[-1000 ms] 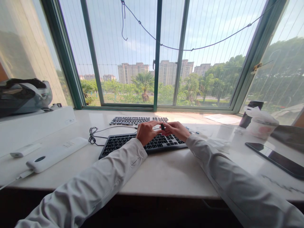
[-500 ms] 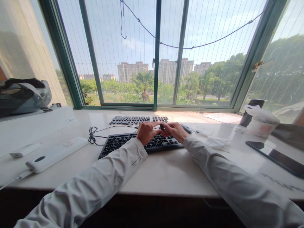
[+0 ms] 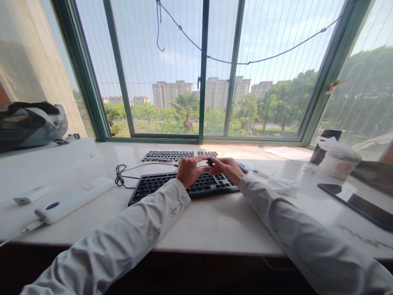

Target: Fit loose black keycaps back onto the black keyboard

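Note:
Above the right part of a black wired keyboard (image 3: 159,186), my two hands meet fingertip to fingertip. Between them is a small black keycap (image 3: 210,162), its underside and markings too small to make out. My left hand (image 3: 188,170) pinches it from the left with thumb and index finger. From the right, the fingers of my right hand (image 3: 227,169) are closed on it as well. Rows of loose black keycaps (image 3: 168,155) lie laid out on the white tabletop (image 3: 211,229) behind the keyboard.
The keyboard's coiled cable (image 3: 121,175) lies to its left, near a white power bank (image 3: 73,198). A dark phone (image 3: 353,203), a bagged cup (image 3: 339,159) and clear plastic wrap (image 3: 281,184) are on the right. A helmet (image 3: 32,123) rests on a white box (image 3: 76,153).
The keycap has turned slightly between my fingertips and shows more of its dark face. Both hands stay in nearly the same place over the keyboard.

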A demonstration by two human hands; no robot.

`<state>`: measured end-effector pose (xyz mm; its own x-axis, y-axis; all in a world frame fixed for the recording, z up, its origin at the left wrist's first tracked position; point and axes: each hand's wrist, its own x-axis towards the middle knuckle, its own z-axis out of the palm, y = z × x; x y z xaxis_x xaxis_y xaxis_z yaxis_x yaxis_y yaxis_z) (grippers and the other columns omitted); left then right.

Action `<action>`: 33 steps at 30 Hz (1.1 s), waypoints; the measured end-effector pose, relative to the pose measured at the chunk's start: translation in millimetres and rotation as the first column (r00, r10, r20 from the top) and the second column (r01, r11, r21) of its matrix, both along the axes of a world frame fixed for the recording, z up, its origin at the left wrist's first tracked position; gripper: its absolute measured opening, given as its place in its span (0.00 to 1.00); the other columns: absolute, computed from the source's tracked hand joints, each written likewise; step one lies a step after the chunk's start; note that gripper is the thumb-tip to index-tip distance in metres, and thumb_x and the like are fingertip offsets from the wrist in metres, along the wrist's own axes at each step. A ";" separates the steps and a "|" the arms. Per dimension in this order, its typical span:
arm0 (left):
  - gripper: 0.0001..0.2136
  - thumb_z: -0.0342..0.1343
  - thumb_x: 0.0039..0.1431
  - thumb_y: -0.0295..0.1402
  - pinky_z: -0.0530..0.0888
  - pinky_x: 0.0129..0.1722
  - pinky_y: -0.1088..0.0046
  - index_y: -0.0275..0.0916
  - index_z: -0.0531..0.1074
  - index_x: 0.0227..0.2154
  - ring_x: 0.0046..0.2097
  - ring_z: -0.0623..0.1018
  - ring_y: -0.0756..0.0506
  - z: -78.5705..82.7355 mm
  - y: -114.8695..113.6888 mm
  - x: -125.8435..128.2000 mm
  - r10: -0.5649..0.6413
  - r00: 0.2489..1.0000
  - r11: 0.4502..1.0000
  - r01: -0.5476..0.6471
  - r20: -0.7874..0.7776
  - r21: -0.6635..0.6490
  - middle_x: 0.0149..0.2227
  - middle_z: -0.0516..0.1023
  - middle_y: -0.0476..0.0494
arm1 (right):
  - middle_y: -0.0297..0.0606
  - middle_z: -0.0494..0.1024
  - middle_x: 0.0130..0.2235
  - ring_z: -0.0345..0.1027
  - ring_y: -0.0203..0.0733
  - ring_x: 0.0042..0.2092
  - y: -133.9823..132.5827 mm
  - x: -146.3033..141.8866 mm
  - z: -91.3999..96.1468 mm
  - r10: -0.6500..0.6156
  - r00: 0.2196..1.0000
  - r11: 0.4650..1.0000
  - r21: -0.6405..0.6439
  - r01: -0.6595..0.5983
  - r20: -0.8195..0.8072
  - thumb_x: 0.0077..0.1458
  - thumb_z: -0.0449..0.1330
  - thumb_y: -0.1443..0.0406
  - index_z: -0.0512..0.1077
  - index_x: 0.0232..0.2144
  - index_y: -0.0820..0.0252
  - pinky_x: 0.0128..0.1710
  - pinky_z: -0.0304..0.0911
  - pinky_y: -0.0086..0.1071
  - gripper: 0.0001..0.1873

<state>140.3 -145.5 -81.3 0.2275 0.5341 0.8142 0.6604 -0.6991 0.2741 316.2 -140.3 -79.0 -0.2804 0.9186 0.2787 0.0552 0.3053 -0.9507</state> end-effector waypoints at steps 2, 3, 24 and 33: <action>0.17 0.62 0.47 0.45 0.72 0.35 0.74 0.47 0.77 0.41 0.28 0.76 0.50 1.8 -1.8 0.6 -0.004 1.000 1.000 0.004 0.028 -0.015 0.33 0.81 0.50 | 0.43 0.79 0.28 0.74 0.42 0.30 -0.8 2.5 2.5 0.047 0.998 0.999 -0.023 -0.048 -0.033 0.46 0.62 0.49 0.77 0.34 0.64 0.34 0.70 0.35 0.24; 0.17 0.62 0.47 0.45 0.71 0.33 0.74 0.48 0.77 0.41 0.26 0.74 0.51 2.6 -2.6 0.9 -0.007 0.999 1.000 0.008 0.042 -0.024 0.31 0.81 0.51 | 0.43 0.79 0.29 0.73 0.42 0.30 -0.8 3.8 3.1 0.065 0.997 0.997 -0.029 -0.066 -0.046 0.46 0.63 0.49 0.77 0.34 0.64 0.34 0.69 0.35 0.23; 0.17 0.63 0.45 0.44 0.67 0.29 0.77 0.46 0.78 0.39 0.23 0.68 0.53 3.4 -2.6 -0.5 -0.097 0.994 0.994 0.099 0.052 -0.051 0.28 0.80 0.50 | 0.41 0.78 0.27 0.72 0.39 0.29 3.1 15.5 5.0 0.127 0.991 0.991 -0.048 -0.126 0.032 0.40 0.66 0.51 0.78 0.32 0.64 0.34 0.67 0.35 0.23; 0.17 0.60 0.49 0.45 0.69 0.33 0.75 0.46 0.77 0.42 0.25 0.72 0.52 3.7 -3.1 -1.8 -0.113 0.993 0.992 0.112 -0.024 -0.056 0.37 0.81 0.49 | 0.41 0.79 0.27 0.73 0.41 0.30 4.7 18.7 7.6 0.094 0.986 0.995 0.007 -0.096 0.139 0.40 0.65 0.49 0.78 0.31 0.64 0.33 0.69 0.34 0.24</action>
